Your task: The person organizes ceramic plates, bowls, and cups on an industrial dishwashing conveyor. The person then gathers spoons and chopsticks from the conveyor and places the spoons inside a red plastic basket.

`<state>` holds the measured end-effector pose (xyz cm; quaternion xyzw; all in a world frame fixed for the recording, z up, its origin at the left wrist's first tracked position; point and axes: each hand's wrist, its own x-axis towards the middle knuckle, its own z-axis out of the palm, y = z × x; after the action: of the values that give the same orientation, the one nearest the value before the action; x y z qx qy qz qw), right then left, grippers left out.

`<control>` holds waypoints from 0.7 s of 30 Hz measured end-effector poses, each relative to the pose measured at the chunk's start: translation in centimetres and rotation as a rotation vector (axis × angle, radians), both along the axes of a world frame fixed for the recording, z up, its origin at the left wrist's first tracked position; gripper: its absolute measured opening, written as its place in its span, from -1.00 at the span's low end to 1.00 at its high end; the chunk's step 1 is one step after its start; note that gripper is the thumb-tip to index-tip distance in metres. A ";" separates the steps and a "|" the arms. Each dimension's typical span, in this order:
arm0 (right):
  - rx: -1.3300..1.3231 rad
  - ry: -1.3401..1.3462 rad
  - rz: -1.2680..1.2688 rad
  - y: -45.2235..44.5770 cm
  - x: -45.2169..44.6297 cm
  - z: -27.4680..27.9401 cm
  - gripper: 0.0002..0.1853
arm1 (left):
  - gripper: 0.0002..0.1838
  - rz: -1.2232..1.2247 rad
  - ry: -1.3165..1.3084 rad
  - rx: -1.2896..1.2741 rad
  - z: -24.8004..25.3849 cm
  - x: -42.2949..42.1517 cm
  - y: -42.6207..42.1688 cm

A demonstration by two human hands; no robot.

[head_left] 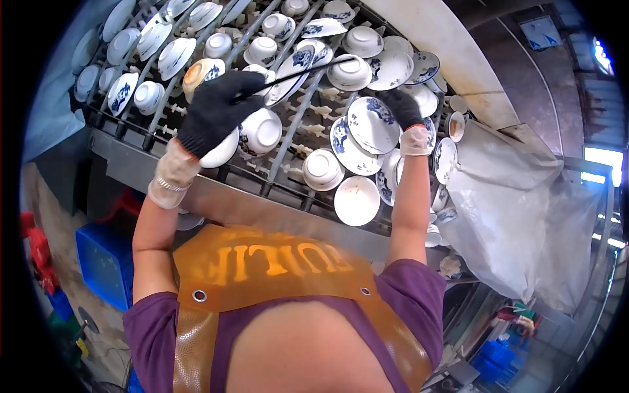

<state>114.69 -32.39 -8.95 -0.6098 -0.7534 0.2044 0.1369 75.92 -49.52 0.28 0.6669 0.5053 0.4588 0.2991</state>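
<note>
Stick (298,77): thin, straight, dark; gripped in your left hand (226,105), slanting up to the right, far end over an upturned white bowl (349,73). Upper plate (372,128): round, white, blue pattern at rim, face showing, just beside your right hand (401,108). It overlaps a lower plate (347,152), also white, blue-patterned.

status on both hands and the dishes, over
Left hand gripping dark stick. Right hand at the plates, grip unclear. Bowls crowd between.

Arms (154,239) extended forward, gloved hands (219,108) apart
</note>
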 end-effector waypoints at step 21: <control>0.004 -0.195 -0.176 -9.6 -4.1 1.0 -0.55 | -0.77 0.233 0.374 0.269 -6.0 -7.3 -8.5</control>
<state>110.61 -41.99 -7.95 -0.6902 -0.7072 0.1297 0.0817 68.65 -58.06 -5.71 0.7111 0.5597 0.4219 0.0545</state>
